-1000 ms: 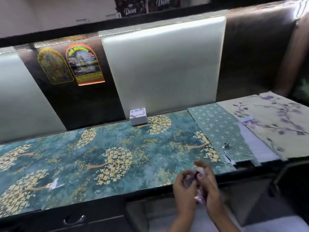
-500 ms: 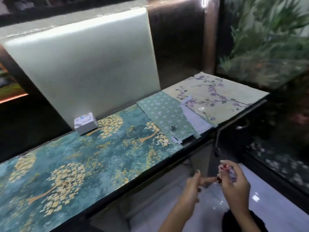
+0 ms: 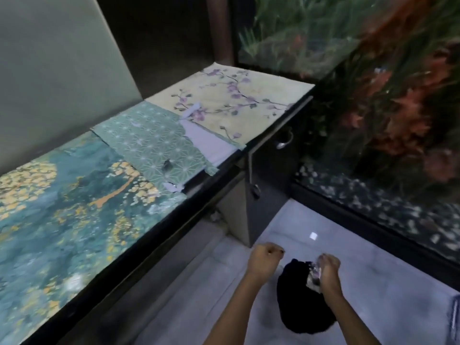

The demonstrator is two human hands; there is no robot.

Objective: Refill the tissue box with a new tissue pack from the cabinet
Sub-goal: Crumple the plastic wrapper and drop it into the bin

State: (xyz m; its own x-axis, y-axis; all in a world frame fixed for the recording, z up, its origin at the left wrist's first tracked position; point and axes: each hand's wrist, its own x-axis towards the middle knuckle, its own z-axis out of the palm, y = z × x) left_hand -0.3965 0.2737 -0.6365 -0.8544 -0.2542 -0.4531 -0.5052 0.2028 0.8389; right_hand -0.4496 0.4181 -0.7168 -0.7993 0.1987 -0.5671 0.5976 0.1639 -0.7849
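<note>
My right hand (image 3: 329,270) is closed around a crumpled pinkish plastic wrapper (image 3: 314,276), low in the view. It hovers over the edge of a round black object (image 3: 302,310) on the floor. My left hand (image 3: 263,260) is a closed fist a little to the left, with nothing visible in it. The cabinet (image 3: 271,170) stands below the counter's right end, and a metal handle (image 3: 283,143) shows on its dark door. No tissue box is in view.
The long counter (image 3: 82,195) carries patterned sheets: teal with gold trees, green geometric, cream floral. A glass wall with plants and pebbles (image 3: 373,120) runs along the right. Pale glossy floor (image 3: 373,282) lies under my hands.
The view has swung right and down, and the small white box on the counter has left it. My hands have parted; the right one keeps the wrapper, now over the black object.
</note>
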